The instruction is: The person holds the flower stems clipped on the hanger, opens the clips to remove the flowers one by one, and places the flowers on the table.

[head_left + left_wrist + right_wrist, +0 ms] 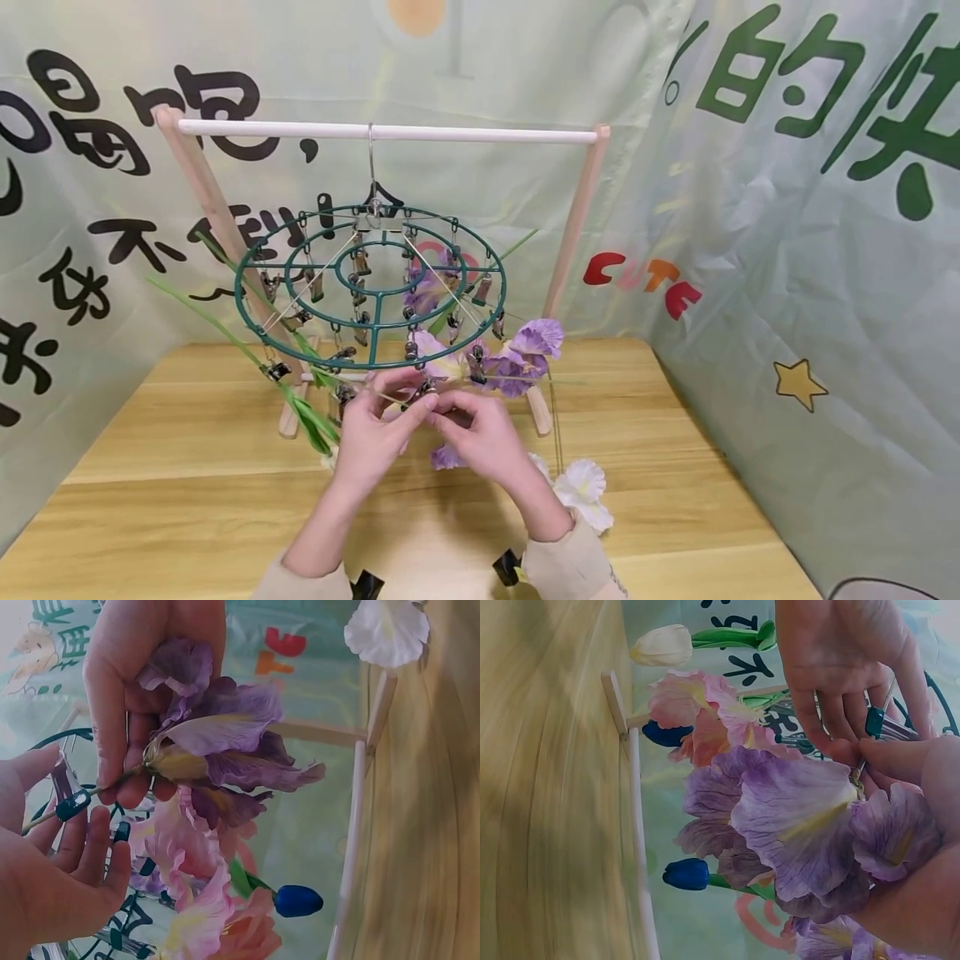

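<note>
Pink ruffled blooms (679, 697) hang below the round green hanger (372, 365); my left grip (373, 435) pinches a silver clip (892, 730), my right grip (483, 433) a seemingly unfastened purple flower (232, 735)

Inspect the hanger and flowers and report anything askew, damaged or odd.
No spill or damage shows. The odd sight is purple flowers hung on a round green clip hanger that looks made for laundry; the white flower, lower right of it, appears to hang head-down.
</note>
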The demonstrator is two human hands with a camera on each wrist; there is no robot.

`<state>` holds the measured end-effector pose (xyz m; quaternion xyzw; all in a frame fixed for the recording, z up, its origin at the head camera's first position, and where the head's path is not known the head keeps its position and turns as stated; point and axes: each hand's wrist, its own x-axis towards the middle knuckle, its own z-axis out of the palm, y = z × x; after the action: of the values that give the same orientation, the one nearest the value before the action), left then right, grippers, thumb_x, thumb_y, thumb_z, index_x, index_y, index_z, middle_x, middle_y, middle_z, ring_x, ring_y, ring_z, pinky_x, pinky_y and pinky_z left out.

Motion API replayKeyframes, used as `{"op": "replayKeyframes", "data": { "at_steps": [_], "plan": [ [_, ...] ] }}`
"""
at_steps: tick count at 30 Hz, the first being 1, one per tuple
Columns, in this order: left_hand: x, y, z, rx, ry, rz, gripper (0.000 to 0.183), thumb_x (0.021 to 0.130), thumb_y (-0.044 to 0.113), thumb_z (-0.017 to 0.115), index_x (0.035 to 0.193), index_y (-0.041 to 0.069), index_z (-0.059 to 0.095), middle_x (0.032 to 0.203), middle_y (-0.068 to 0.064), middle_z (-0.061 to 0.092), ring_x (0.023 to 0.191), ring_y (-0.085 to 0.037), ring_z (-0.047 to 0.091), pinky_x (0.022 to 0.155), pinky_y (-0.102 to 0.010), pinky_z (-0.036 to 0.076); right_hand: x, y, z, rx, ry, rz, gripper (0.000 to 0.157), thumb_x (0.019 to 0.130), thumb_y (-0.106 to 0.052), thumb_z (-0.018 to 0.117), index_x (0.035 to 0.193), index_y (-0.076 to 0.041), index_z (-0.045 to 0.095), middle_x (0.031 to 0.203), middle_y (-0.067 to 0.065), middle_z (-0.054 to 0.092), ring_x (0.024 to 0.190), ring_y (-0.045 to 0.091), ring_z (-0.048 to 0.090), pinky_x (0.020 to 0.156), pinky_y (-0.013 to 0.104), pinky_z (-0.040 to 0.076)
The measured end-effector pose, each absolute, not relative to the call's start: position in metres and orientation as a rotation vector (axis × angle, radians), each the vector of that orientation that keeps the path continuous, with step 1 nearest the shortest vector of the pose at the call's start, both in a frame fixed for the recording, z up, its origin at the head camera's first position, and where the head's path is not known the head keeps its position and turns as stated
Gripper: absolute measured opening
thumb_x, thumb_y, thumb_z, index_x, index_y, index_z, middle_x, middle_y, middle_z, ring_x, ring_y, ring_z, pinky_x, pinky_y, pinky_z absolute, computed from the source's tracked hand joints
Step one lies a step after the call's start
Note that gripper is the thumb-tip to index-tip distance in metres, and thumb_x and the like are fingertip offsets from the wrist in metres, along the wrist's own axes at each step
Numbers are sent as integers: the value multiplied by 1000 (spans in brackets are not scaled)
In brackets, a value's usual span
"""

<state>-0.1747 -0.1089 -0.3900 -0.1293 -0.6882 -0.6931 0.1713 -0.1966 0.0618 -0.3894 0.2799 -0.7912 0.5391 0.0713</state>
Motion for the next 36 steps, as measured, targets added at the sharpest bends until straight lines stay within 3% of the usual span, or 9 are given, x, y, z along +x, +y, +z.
{"op": "replayKeyframes", "data": {
  "at_steps": [4,6,12,23,30,36],
  "plan": [
    [-176,-107,-389,-317,-1969,-1919,29,89,3,81,117,2,72,112,-14,66,85,-14,61,45,-20,44,-196,62,-389,842,-2394,1595,7,97,-11,74,100,-7,79,91,4,76,72,9,60,66,25,54],
    [-177,-106,-389,-313,-1974,-1889,27,89,4,82,114,1,73,112,-14,68,99,-17,61,56,-19,49,-196,62,-389,846,-2397,1579,6,97,-10,74,99,-7,79,89,4,75,70,8,58,65,26,53],
    [-179,-105,-390,-341,-1982,-1801,23,88,1,81,110,0,75,112,-13,73,101,-13,65,83,-20,55,-196,62,-389,847,-2409,1576,5,96,-9,74,98,-6,78,89,4,75,68,6,58,63,25,52],
    [-179,-104,-392,-343,-1930,-1795,22,87,-3,81,108,-3,75,111,-15,73,100,-9,67,83,-19,56,-196,61,-389,857,-2418,1550,6,96,-8,75,99,-5,79,93,4,77,71,5,61,65,22,54],
    [-180,-101,-393,-371,-1827,-1816,22,83,-12,79,104,-9,73,109,-15,73,105,-12,70,93,-21,56,-196,60,-388,852,-2405,1533,4,95,-7,76,98,-6,79,91,3,76,71,5,60,64,22,53],
    [-178,-101,-395,-377,-1765,-1902,20,81,-18,76,100,-13,71,106,-11,72,101,-11,71,85,-21,59,-195,59,-390,872,-2423,1497,5,94,-7,77,98,-6,79,92,2,76,73,5,60,65,22,53]
  ]
}}
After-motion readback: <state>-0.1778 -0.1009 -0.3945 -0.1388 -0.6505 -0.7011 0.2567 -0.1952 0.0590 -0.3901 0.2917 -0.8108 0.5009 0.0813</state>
